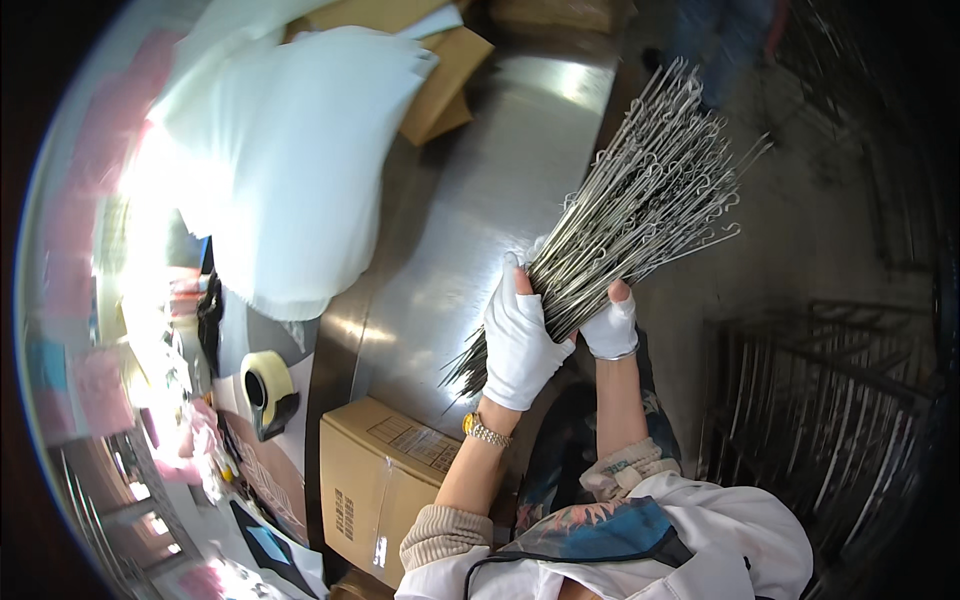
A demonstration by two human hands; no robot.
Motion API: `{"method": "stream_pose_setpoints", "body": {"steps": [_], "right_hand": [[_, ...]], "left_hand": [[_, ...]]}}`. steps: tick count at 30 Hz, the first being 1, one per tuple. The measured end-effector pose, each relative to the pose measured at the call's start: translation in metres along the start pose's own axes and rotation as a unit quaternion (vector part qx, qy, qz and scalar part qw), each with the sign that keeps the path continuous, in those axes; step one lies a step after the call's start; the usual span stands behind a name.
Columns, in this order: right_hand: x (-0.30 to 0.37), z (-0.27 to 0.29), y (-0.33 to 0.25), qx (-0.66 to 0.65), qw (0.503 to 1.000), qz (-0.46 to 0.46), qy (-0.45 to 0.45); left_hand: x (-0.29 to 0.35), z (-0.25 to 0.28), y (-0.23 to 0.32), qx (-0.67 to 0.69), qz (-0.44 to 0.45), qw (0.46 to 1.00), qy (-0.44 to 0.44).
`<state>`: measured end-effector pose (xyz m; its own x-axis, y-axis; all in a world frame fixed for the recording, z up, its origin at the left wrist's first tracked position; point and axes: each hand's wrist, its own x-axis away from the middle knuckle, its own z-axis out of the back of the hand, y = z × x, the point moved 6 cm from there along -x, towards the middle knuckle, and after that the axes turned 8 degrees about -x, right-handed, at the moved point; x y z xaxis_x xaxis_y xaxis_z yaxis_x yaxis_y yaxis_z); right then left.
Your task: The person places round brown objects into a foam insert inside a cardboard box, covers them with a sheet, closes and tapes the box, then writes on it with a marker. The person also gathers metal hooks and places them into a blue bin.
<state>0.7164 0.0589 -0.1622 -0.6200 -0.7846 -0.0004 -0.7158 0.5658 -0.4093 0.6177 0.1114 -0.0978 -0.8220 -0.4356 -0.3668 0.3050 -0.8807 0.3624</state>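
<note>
A thick bundle of metal skewers (640, 200) with bent, looped ends slants across the middle of the head view. The looped ends point up and to the right, and the thin straight ends stick out at the lower left. My left hand (520, 345), in a white glove with the thumb tip bare, is wrapped round the lower part of the bundle. My right hand (610, 322), gloved the same way, grips its right side close by. Most of the fingers are hidden behind the skewers. The bundle is held over the right edge of the steel table.
The steel table (440, 250) runs up the middle. White plastic sheeting (300, 160) and brown cardboard (445, 85) lie at its far left. A taped carton (370, 490) and a tape dispenser (268, 392) are near left. Metal racks (810, 400) stand at right; a person's legs (715, 45) show far off.
</note>
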Motion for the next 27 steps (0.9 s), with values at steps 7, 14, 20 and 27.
{"method": "stream_pose_setpoints", "body": {"steps": [7,14,20,27], "right_hand": [[-0.045,-0.169,-0.011,0.108,0.983,-0.059,-0.14],[-0.073,-0.293,0.024,0.311,0.859,0.008,-0.405],[-0.077,-0.217,0.107,0.314,0.852,-0.133,-0.398],[-0.055,-0.132,0.156,0.351,0.853,-0.188,-0.336]], "left_hand": [[-0.037,0.11,-0.022,0.304,0.226,0.912,0.155],[-0.02,0.161,-0.089,0.262,0.263,0.89,0.264],[0.039,0.103,-0.135,0.235,0.258,0.892,0.286],[0.082,0.023,-0.16,0.434,0.307,0.787,0.314]]}}
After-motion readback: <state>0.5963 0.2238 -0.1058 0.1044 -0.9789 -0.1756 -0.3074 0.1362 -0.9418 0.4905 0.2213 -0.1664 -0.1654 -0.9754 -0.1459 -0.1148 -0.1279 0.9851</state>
